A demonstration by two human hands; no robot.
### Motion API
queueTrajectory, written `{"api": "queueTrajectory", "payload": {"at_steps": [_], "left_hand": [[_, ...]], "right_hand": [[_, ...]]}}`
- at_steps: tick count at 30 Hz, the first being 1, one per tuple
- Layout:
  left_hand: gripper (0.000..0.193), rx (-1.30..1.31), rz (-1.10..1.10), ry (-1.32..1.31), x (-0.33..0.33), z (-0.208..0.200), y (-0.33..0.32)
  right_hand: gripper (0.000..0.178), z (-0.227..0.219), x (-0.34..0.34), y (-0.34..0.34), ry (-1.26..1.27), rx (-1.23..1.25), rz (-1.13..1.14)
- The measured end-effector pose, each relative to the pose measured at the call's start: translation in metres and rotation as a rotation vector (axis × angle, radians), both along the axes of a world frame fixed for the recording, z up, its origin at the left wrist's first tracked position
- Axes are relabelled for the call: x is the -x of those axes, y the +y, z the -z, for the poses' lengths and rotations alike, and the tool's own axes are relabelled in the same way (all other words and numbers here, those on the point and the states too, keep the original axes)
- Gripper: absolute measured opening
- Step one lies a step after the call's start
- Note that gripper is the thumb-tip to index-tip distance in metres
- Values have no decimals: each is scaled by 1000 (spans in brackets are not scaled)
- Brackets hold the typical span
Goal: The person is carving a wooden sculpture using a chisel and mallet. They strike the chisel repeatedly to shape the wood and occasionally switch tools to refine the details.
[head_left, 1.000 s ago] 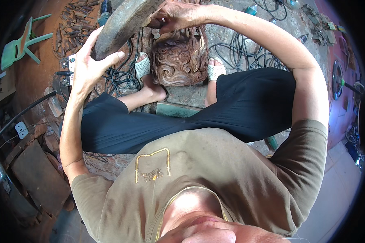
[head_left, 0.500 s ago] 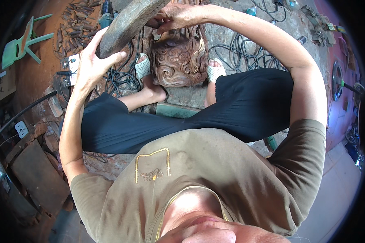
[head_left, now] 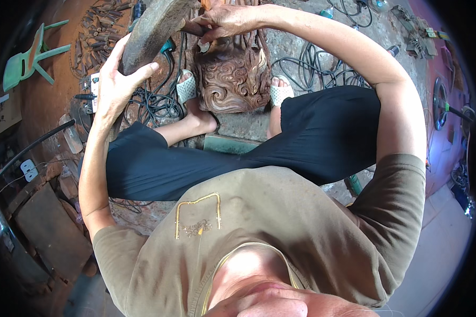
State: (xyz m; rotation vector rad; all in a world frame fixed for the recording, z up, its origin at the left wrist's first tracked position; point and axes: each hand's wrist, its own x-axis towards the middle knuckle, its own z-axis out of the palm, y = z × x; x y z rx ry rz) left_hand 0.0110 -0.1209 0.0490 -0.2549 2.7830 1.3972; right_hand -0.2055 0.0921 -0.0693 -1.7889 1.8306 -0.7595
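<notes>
My left hand is closed round the near end of a thick, dark, weathered wooden club, thumb pointing right. The club slants up and right; its far end runs out of the top of the picture. My right hand has its fingers curled round a brown wooden tool handle, whose blunt end points left toward the club. The tool's other end is hidden. Below that hand stands a brown wood carving with deep swirling relief, between my two feet in pale sandals.
Black cables lie coiled left of the carving, with more cables at right. Many brown wooden-handled pieces are heaped at far left, near a green plastic chair. A white power strip sits by my left wrist.
The club has shifted left and away from my right hand, baring the handle's end. My left hand has moved slightly left with it. My right hand stays almost in place.
</notes>
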Motion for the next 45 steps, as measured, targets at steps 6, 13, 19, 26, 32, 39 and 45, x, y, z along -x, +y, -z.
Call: {"api": "queueTrajectory", "payload": {"at_steps": [6,13,19,26,32,39,45], "left_hand": [[71,-33,2,-50,13,1,1],[71,-56,-44,-3,7,-10,-10],[71,-81,-33,51,8,-9,-12],[72,-74,-34,22,5,-8,-11],[76,-62,-21,17,4,-9,-4],[76,-22,-7,2,5,-11,2],[75,22,68,18,1,-8,4]], "right_hand": [[23,28,20,16,784,342,-279],[39,-19,-18,35,42,79,10],[44,-43,7,25,88,12,65],[57,-31,2,31,51,-37,78],[49,-18,2,28,13,-32,46],[39,-8,3,32,-30,1,21],[41,-10,-1,27,-58,1,15]]}}
